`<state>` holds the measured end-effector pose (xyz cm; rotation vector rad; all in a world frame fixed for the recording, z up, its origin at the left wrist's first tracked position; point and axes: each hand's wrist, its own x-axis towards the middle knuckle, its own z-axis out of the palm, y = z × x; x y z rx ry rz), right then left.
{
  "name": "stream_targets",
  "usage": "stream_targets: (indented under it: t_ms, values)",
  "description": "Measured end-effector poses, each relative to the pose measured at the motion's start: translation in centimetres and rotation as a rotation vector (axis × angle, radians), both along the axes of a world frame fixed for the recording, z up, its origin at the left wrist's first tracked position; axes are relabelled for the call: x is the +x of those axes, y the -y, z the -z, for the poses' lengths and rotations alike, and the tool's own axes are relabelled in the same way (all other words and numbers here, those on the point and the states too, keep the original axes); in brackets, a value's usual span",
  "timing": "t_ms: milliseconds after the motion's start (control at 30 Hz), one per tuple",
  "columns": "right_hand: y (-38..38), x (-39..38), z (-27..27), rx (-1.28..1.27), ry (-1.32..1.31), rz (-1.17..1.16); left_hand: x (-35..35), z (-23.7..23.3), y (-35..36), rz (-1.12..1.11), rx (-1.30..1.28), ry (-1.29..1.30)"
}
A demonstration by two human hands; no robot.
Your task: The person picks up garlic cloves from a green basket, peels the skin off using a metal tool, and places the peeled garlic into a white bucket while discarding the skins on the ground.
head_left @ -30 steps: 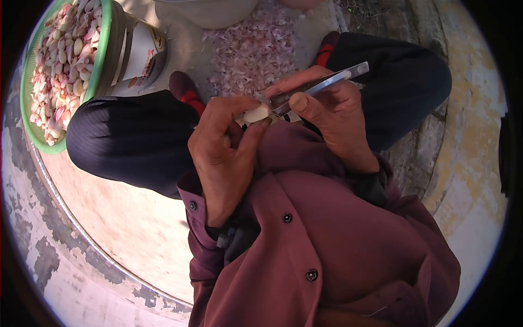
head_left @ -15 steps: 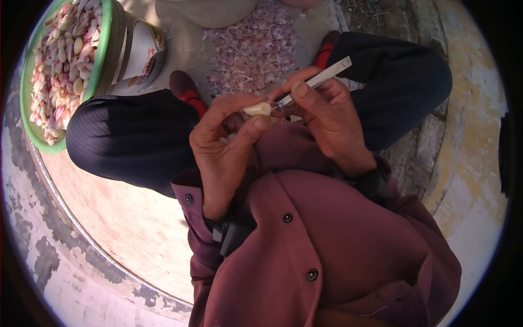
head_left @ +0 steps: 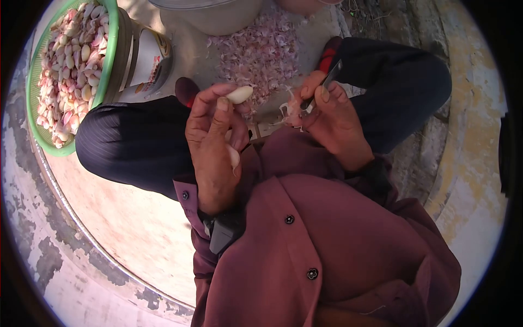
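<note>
Between the thumb and fingers of my left hand (head_left: 214, 147) is a pale, peeled garlic clove (head_left: 239, 95). Another clove (head_left: 233, 158) shows at the palm of that hand, partly covered. My right hand (head_left: 336, 122) grips a small knife (head_left: 331, 73), its dark, narrow end pointing up and away. Shreds of garlic skin (head_left: 291, 113) cling at the fingertips of my right hand. The two hands are apart, above my lap.
A green basket (head_left: 113, 52) heaped with garlic cloves (head_left: 68, 65) stands at the left, beside a bucket (head_left: 150, 57). Garlic skins (head_left: 259, 52) cover the ground ahead. Pale tubs (head_left: 223, 16) stand at the far edge. My knees flank the work area.
My hands have drawn apart. The clove, held close to the knife before, is now lifted away in my left hand. The knife has turned in my right hand, and skin shreds hang there.
</note>
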<state>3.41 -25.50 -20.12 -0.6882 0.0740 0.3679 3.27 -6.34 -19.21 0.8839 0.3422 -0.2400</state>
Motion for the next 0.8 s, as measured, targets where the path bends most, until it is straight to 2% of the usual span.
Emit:
stream_targets:
  t_ms: [133,267,333,367,433,533,567,633,700,733,767,800]
  values:
    - [0.5,0.2,2.6,-0.175,-0.08,-0.007,5.1,-4.2,-1.5,-0.051,0.072,0.251]
    - [0.1,0.2,2.3,-0.296,-0.079,-0.095,13.1,-9.8,-2.0,-0.122,0.058,0.623]
    - [-0.1,0.2,2.1,-0.33,-0.085,-0.088,17.4,-11.4,-1.3,-0.153,0.339,0.646]
    - [-0.1,0.1,2.0,-0.367,-0.115,-0.103,19.9,-10.3,-1.2,-0.201,0.584,0.714]
    - [0.2,-0.1,2.1,-0.367,-0.111,-0.079,21.6,-9.3,-0.6,-0.333,0.571,0.627]
    - [0.5,0.0,1.8,-0.413,-0.076,-0.037,18.2,-7.6,-0.2,-0.198,0.282,0.309]
    - [0.4,0.1,1.7,-0.459,-0.028,-0.028,17.7,-4.8,-1.8,0.039,0.098,0.373]
    - [0.0,0.3,1.9,-0.501,0.003,-0.023,15.1,-1.6,-2.1,0.014,-0.398,-0.016]
    - [-0.3,0.2,1.8,-0.543,0.022,-0.024,11.3,0.9,-1.4,-0.132,-0.44,-0.22]
    - [-0.2,0.3,1.3,-0.645,0.094,-0.063,9.6,2.0,-1.0,-0.163,-0.488,-0.281]
    - [-0.3,0.4,0.9,-0.744,0.168,-0.105,8.2,2.8,-0.3,-0.251,-0.434,-0.391]
    - [-0.6,0.3,0.6,-0.715,0.181,-0.125,7.0,3.1,0.2,-0.339,-0.378,-0.501]
